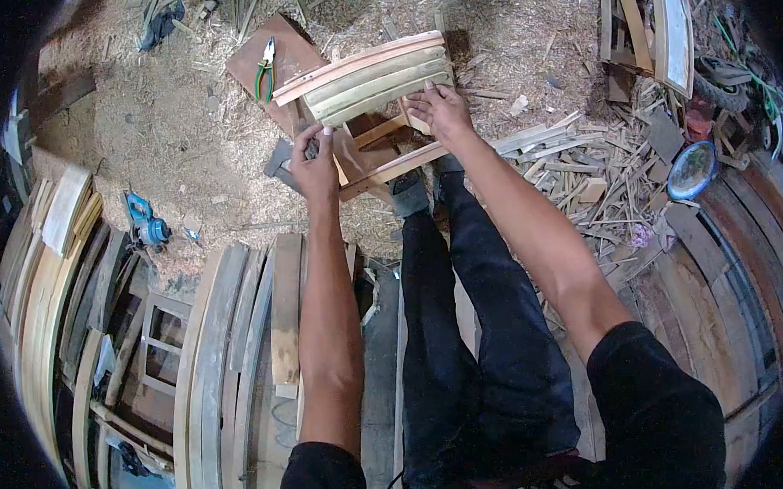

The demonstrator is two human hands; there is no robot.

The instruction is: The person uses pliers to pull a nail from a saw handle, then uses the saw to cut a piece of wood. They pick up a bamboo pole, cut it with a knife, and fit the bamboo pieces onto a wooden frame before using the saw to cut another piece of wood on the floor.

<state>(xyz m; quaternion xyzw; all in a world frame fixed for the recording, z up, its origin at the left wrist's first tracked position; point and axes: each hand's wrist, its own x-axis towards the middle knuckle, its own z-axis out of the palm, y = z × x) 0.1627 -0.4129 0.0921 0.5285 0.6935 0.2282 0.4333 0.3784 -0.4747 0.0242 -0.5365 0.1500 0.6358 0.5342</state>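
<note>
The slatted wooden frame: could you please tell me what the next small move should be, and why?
Probably press the right hand down to steady the slatted frame. That hand only rests on the lowest slat, the left hand is closed on a small dark object at its side, and the frame stands on loose sawdust.

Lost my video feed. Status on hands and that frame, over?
Left hand fisted at left side of slatted frame. Right hand on its lowest slat. Pliers on board behind, untouched.
</note>
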